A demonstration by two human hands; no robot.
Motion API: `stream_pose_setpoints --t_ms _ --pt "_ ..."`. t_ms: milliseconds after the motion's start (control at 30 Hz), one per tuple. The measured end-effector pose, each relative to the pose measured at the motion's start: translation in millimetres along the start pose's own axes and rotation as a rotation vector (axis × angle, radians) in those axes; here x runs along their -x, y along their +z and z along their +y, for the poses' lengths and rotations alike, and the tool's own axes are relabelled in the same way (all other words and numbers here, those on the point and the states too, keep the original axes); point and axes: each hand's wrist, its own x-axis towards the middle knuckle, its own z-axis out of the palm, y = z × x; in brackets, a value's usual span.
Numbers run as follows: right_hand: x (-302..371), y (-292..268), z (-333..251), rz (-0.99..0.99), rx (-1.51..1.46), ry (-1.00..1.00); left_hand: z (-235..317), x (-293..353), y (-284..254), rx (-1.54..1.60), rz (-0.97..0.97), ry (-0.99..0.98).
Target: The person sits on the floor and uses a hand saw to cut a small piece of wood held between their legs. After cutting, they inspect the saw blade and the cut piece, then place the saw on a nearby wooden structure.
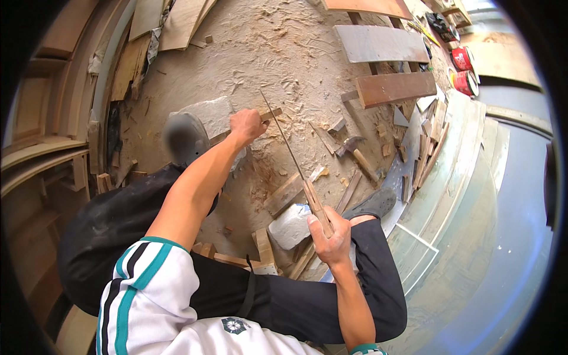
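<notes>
My right hand (331, 239) is closed round the wooden handle of a handsaw (290, 148). Its thin blade points away and to the left, seen nearly edge-on, and crosses a narrow wood strip (274, 113) near that strip's right end. Closed over the strip is my left hand (246, 126), just left of the blade. Under the strip lies a pale stone block (207, 115), with my left shoe (184, 139) resting on it. Whether the teeth touch the wood I cannot tell. The strip's middle is hidden by my left hand.
A claw hammer (358, 157) lies right of the saw among wood offcuts. Another white block (290, 226) sits by my right knee. Slatted boards (393, 89) stand at the far right, near red cans (463, 83). Glass panes (455, 195) lie right; timber frames (77, 89) line the left.
</notes>
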Motion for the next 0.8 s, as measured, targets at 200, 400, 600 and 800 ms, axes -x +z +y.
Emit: stream_pose_setpoints --t_ms 200,400,600,800 --pt "-16 8 21 -0.018 0.039 0.021 -10 -1 6 -0.027 0.01 0.092" --pt "-12 18 24 0.021 0.006 0.009 -15 8 4 -0.055 0.027 0.112" --pt "-8 21 27 0.013 -0.008 0.041 -12 7 9 -0.102 0.05 0.114" --pt "-10 19 23 -0.002 0.006 0.031 -13 6 10 0.027 0.063 0.134"
